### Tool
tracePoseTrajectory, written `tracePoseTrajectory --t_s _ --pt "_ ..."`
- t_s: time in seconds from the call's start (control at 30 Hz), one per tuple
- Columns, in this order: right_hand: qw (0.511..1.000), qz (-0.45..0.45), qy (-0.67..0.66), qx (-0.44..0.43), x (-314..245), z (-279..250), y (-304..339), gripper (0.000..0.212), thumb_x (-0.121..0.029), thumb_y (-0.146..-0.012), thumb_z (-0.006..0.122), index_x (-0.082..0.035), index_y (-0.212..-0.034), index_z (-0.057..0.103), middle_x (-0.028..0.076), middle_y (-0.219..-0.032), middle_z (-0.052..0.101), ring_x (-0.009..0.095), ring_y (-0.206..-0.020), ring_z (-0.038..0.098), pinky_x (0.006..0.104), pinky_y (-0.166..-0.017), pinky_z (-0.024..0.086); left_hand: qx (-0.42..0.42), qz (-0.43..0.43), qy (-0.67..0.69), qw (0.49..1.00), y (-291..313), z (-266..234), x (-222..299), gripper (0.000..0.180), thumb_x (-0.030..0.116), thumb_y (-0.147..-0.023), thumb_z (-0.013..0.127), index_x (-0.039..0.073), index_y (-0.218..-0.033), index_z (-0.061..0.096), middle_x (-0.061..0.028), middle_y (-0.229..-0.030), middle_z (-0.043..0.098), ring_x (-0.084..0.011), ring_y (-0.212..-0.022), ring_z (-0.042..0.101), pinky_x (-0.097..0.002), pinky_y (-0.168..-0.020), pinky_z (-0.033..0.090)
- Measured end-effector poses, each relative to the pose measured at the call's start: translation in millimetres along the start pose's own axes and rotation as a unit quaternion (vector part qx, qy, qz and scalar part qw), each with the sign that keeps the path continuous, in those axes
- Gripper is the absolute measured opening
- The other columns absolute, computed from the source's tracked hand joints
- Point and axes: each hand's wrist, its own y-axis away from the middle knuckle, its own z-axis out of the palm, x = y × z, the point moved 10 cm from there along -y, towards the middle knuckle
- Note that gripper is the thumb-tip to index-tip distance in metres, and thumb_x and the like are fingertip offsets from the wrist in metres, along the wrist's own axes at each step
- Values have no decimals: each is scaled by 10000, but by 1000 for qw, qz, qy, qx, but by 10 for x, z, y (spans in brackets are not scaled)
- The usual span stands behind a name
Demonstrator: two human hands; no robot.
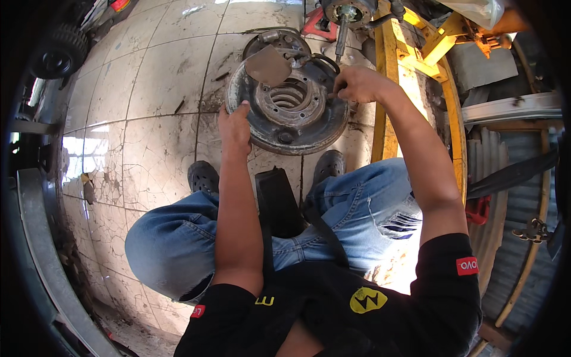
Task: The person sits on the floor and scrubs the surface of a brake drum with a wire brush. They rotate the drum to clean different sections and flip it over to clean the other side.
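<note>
A round, worn metal brake backing plate (285,135) is in front of my feet, with a bolt-holed ring around its central opening. My left hand (237,130) grips its left rim, thumb on the upper face. At the right edge, the fingers of my right hand (358,85) are pinched together; whatever is between them is too small to make out. Coils of a spring (286,98) show through the opening. Over the plate's upper left part lies a flat brownish piece (269,65). A dark curved hose (324,58) runs near my right hand.
Beyond the plate, a greasy hub with a shaft (342,38) hangs near a red stand (315,25). A yellow metal frame (386,83) rises close on the right. Cracked tiles (157,143) cover the floor; a black wheel (58,53) is at far left.
</note>
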Motion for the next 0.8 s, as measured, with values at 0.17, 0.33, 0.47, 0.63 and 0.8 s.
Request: tracePoseTrajectory --t_s 0.17,0.33,0.47,0.63,0.8 --pt "998 -39 -49 -4 62 37 -27 279 -185 -724 655 -77 -969 733 176 -905 694 304 -876 657 380 -783 510 -16 -1 4 1000 -45 -3 14 392 72 -870 589 -28 -1238 495 -143 -1091 610 -236 -930 591 -361 -828 478" --pt "996 -5 -87 -26 100 106 -6 277 -170 -723 650 -77 -971 733 177 -903 696 318 -870 660 382 -788 513 -12 -4 7 1000 -5 32 37 389 62 -871 585 -27 -1239 496 -144 -1090 612 -237 -921 594 -367 -823 484" --pt "1000 -13 7 -12 -102 45 0 269 -178 -741 650 -62 -972 725 173 -896 694 310 -857 658 376 -780 507 -21 -3 15 1000 -21 28 33 400 62 -870 588 -34 -1246 490 -147 -1098 611 -239 -925 594 -368 -821 486" --pt "998 28 46 -32 -84 -6 -17 239 -188 -751 656 -46 -932 719 167 -893 691 322 -864 653 392 -779 505 -18 7 5 1000 -38 -16 24 413 68 -866 591 -38 -1251 485 -151 -1101 608 -243 -931 594 -366 -819 485" --pt "994 75 77 19 375 -49 -28 228 -183 -768 654 -63 -954 708 168 -946 686 345 -893 648 411 -797 505 -4 -4 -9 1000 65 54 102 421 75 -862 596 -37 -1252 483 -156 -1109 604 -247 -938 591 -364 -815 483"
